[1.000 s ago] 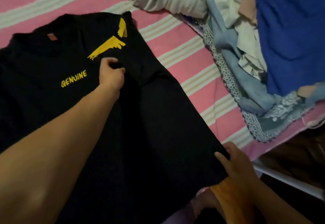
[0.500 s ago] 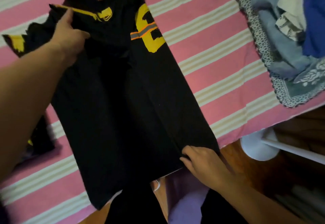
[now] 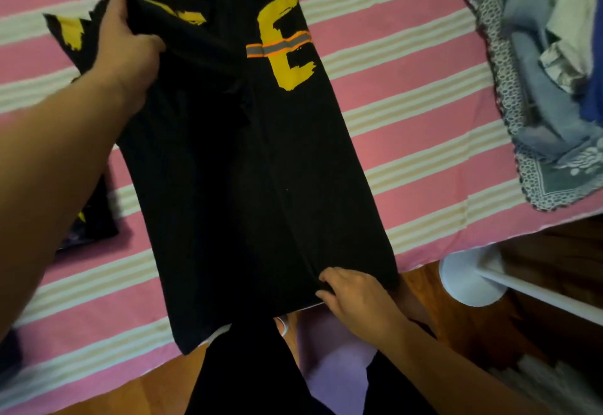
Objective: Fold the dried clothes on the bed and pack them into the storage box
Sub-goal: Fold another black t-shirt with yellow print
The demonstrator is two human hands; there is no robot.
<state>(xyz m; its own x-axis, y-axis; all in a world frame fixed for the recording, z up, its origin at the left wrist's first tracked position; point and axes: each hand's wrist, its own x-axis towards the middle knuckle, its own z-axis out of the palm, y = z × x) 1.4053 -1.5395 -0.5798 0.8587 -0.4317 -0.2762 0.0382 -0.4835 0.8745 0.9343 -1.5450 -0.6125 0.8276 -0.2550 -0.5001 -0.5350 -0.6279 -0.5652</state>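
Left hand: the left hand (image 3: 125, 46) has its fingers curled round a bunched fold of the black shirt (image 3: 248, 186) near the shoulder, lifting it off the bed (image 3: 408, 95).
Right hand: the right hand (image 3: 354, 290) pinches the shirt's bottom hem at the near edge of the bed, fingers bent over the cloth.
Shirt: it lies lengthwise across the pink striped sheet, one side already turned in so a yellow print (image 3: 287, 46) faces up; the hem hangs slightly past the mattress edge.
Step in hand: judged to be the lengthwise side fold.
Doing it well: keep the hem taut with the right hand while the left lays the shoulder flat, edges matched, creases smoothed out toward the sides.
Risk: the bunched cloth at the shoulder could set a crooked fold.
Unfolded pile: a heap of clothes (image 3: 548, 65) sits at the far right of the bed, well apart from the shirt.
Storage box: not in view, so its contents cannot be told.
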